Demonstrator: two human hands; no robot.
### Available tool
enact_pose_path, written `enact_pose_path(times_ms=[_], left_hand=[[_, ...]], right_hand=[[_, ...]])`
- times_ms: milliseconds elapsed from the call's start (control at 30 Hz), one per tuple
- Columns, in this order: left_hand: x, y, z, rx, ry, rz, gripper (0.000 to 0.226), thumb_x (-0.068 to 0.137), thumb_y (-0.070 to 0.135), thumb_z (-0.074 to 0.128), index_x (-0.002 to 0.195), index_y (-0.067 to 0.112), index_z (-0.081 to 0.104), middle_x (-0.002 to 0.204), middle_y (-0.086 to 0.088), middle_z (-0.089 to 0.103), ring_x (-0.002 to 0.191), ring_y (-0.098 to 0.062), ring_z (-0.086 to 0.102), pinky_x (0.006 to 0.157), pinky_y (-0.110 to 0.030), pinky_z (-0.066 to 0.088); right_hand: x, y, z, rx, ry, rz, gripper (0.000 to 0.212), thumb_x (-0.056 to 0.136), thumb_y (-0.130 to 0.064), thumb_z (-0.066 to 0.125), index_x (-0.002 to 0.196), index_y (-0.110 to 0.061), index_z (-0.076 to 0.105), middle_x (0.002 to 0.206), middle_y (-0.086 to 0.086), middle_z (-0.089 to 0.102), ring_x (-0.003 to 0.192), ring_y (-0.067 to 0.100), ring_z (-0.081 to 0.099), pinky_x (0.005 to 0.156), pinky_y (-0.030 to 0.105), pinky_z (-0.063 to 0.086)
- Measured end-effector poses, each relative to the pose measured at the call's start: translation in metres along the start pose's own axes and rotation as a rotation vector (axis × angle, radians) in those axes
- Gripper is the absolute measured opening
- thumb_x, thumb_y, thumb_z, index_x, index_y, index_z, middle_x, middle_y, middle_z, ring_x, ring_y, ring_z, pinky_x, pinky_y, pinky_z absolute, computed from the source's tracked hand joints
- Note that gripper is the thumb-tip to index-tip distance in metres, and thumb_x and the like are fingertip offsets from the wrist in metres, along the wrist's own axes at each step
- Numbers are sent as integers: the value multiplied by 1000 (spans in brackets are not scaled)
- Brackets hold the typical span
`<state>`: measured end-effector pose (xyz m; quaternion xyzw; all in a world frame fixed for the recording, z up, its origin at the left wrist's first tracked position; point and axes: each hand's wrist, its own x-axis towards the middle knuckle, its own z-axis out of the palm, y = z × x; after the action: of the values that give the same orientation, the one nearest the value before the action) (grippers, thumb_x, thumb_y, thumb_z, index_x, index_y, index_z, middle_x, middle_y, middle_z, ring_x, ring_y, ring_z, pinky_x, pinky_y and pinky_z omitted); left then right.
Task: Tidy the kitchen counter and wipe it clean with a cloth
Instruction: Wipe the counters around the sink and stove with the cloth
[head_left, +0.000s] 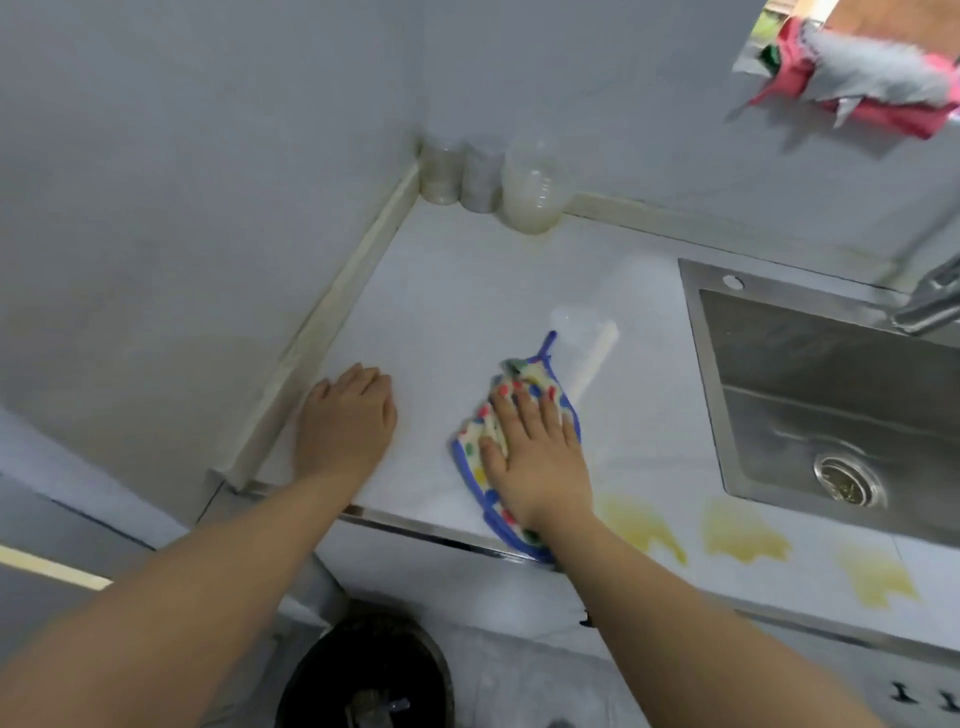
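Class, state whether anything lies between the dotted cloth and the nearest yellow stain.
Nothing visible: only bare white counter separates the blue-edged dotted cloth, under the right hand, from that yellow stain.

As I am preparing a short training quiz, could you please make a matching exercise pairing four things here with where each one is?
1. spotted cloth
2. jars
3. yellow stains
4. left hand

A. along the counter front edge, near the sink
B. under the right hand
C. in the back corner
D. flat on bare counter

Pairs: 1-B, 2-C, 3-A, 4-D
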<state>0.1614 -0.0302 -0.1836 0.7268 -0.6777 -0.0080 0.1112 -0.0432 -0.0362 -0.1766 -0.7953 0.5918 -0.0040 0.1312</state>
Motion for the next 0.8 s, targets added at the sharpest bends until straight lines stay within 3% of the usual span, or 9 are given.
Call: enact_pose_path(times_ms=[100,200,267,333,400,467,600,667,800], left_hand=[[-4,3,-2,-19,-4,241,47,83,31,39,107,5,70,104,-12,72,97,-30,69,76,-46,55],[-3,3,-5,-1,-56,327,56,83,40,36,121,9,63,117,-10,68,108,-32,64,84,-47,51],[0,4,-6,-18,-76,298,60,86,43,30,126,10,60,125,-10,63,117,-31,59,93,-46,46],[1,8,-6,13,-121,262,58,94,45,23,140,16,43,147,-4,42,138,-23,37,110,-40,29],[3,7,-4,59,-215,233,53,101,42,19,150,24,17,158,4,13,147,-15,9,117,-35,9],[3,9,-7,93,-311,210,54,101,42,13,151,26,2,159,8,-2,147,-13,-4,119,-33,1],[3,21,-11,121,-381,140,54,102,36,13,151,19,0,160,3,-5,147,-17,-6,120,-37,0],[1,41,-10,71,-396,37,57,101,37,18,151,14,3,160,-1,-4,147,-22,-7,120,-40,-1],[-9,72,-3,57,-431,-108,75,96,56,14,150,9,-8,158,-4,-15,146,-23,-14,118,-46,-8]], right_hand=[[-19,20,-6,19,30,301,60,98,-44,15,151,-23,-3,160,1,-7,147,25,-13,120,41,-6],[-29,-10,0,72,65,335,60,100,-42,17,151,-21,-4,160,4,-8,146,29,-13,118,44,-8],[-32,-25,7,70,54,188,59,99,-44,15,151,-23,-4,160,3,-9,146,28,-15,117,43,-10],[-35,-14,5,38,4,88,58,99,-47,15,151,-28,-5,160,-2,-9,146,24,-16,118,41,-10],[-39,18,-1,5,-4,122,58,99,-47,17,150,-31,-5,159,-6,-9,147,20,-15,119,40,-9],[-54,53,-8,8,30,291,58,99,-46,16,150,-29,-5,160,-4,-9,147,21,-13,119,41,-8],[-75,74,-14,45,72,589,60,99,-43,16,151,-25,-6,160,2,-8,146,26,-14,120,44,-5],[-72,54,-11,67,81,561,61,98,-43,17,151,-22,-7,160,5,-9,146,30,-15,119,46,-5],[-77,33,-3,70,25,328,60,99,-47,15,150,-26,-10,159,0,-13,146,24,-17,117,41,-11]])
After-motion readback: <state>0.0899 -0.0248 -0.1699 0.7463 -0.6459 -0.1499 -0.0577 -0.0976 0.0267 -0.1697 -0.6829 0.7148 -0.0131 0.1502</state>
